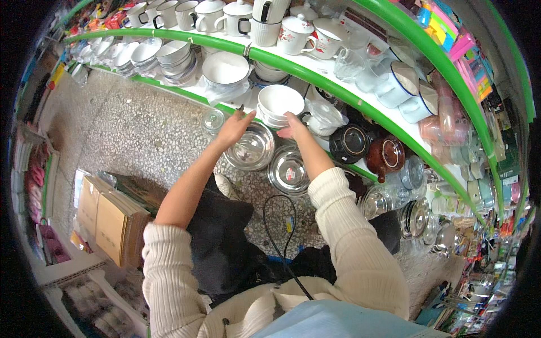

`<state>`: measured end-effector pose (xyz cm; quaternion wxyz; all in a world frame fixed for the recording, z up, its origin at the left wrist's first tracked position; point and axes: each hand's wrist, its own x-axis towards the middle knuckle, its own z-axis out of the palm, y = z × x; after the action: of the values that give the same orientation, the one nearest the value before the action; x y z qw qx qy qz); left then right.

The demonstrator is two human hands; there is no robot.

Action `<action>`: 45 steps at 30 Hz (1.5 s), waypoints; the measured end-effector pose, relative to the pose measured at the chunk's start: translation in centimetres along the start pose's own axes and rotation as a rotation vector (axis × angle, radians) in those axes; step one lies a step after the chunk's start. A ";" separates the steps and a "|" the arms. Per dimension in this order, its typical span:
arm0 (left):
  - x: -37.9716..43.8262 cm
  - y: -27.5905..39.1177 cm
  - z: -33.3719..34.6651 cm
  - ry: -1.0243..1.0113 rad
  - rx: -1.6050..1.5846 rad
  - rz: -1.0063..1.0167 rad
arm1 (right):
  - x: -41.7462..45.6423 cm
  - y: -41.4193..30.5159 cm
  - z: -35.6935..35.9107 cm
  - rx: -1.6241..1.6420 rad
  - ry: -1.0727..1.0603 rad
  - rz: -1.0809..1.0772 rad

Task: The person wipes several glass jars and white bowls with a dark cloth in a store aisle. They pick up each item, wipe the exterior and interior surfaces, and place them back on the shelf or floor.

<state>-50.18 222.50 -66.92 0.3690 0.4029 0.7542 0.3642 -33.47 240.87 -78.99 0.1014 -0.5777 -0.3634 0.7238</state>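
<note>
A stack of white bowls (281, 101) stands at the front edge of the lower shelf, between my two hands. My left hand (235, 129) is just left of the stack, fingers apart, with nothing in it. On the other side, my right hand (291, 126) has its thumb raised and overlaps the stack's lower right side; whether it touches the bowls is hard to tell. Below my hands, a round shiny lidded dish (250, 147) and a second one with a red sticker (290, 170) rest on the speckled floor. A small glass piece (213, 121) lies left of them.
A green shelf rail (203, 41) curves above the bowls, with white mugs (266, 31) over it. Plastic-wrapped bowls (226, 69) adjoin the stack. Dark pots (348, 143) sit rightward. A black cable (265, 215) hangs before me. Brown cartons (105, 219) stand lower left.
</note>
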 end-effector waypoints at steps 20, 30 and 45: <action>19.9 -8.4 10.9 0.014 -0.443 -0.274 | 1.7 1.3 -0.2 0.468 -0.006 -0.136; 9.6 -4.1 6.6 0.317 -0.392 -0.218 | -5.3 0.8 0.9 0.362 -0.189 -0.306; -17.9 -9.3 14.9 0.312 -0.641 -0.533 | -24.3 17.5 -3.6 0.077 -0.126 -0.158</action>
<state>-33.45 206.75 -76.99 0.4383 -0.0003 0.7274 0.5281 -17.82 216.00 -71.95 0.1573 -0.4965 -0.3850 0.7619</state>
